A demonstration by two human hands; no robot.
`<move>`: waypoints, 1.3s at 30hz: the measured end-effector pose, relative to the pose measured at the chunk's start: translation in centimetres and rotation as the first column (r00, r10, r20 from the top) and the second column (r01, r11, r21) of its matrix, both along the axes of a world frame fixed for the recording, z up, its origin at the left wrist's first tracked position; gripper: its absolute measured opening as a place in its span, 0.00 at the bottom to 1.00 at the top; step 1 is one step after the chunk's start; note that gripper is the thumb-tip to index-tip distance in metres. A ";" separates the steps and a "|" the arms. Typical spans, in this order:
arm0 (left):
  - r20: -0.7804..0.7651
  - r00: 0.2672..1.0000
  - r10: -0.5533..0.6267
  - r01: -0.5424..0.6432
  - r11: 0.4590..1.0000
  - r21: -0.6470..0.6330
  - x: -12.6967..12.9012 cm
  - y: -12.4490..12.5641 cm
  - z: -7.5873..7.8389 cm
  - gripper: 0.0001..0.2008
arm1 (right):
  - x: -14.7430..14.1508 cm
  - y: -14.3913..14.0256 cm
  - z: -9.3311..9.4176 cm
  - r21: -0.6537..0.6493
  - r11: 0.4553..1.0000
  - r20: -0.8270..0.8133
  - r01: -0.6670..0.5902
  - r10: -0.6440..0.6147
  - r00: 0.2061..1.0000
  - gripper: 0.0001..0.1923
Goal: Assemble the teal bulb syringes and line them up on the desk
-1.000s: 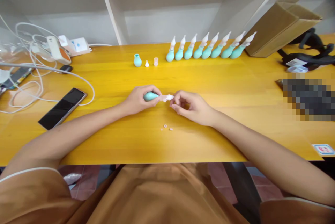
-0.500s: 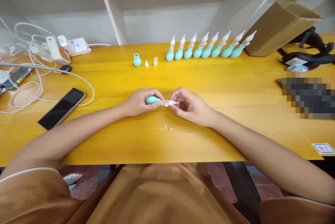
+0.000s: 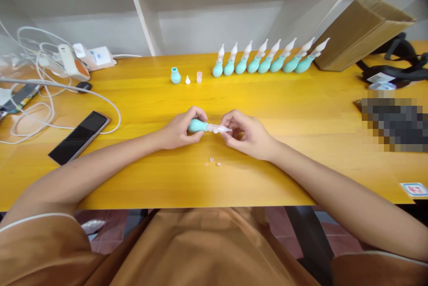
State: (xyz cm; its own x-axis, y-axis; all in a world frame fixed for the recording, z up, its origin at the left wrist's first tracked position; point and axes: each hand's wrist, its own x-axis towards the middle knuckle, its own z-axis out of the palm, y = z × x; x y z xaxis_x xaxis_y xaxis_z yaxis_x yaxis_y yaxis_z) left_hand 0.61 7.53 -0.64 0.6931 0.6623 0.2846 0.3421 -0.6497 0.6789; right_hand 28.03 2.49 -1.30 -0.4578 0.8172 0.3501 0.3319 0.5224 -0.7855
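A nasal aspirator [image 3: 198, 125] with a turquoise bulb, clear middle piece and whitish pointed nozzle lies level between my hands. My left hand [image 3: 183, 129] is closed around the bulb, thumb and fingers on its opposite sides. The thumb and fingertips of my right hand [image 3: 245, 134] pinch the nozzle [image 3: 224, 129], whose tip points right. On the table below them lie small pinkish parts: a ring [image 3: 211, 159] and a little piece [image 3: 218, 164]. Farther back stand a loose turquoise bulb [image 3: 175, 76], a small white nozzle [image 3: 187, 80] and a pinkish clear cup-like part [image 3: 199, 77].
Several assembled aspirators [image 3: 240, 65] stand in a row at the back of the wooden table [image 3: 150, 183]. A cardboard box [image 3: 354, 36] leans behind at right. On the left are a phone [image 3: 79, 138], white cables [image 3: 112, 103] and chargers [image 3: 100, 57].
My left fingers have slid back from the joint onto the bulb, baring its neck and the middle piece. My right hand has shifted slightly right, still pinching the nozzle.
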 end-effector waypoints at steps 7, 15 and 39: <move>-0.037 0.999 -0.009 0.009 1.000 0.012 0.0 -0.2 0.2 0.13 | 0.2 0.0 0.2 0.062 0.998 0.028 0.000 -0.001 1.000 0.07; -0.097 0.995 -0.019 0.023 0.999 0.044 -0.1 -0.2 -0.2 0.13 | 0.3 0.1 -0.2 0.127 0.992 0.052 -0.019 0.012 0.999 0.07; -0.066 0.998 0.012 0.001 0.983 0.186 -0.3 -0.2 -0.7 0.12 | -0.1 0.1 -1.1 -0.182 0.980 -0.136 -0.085 0.061 0.989 0.13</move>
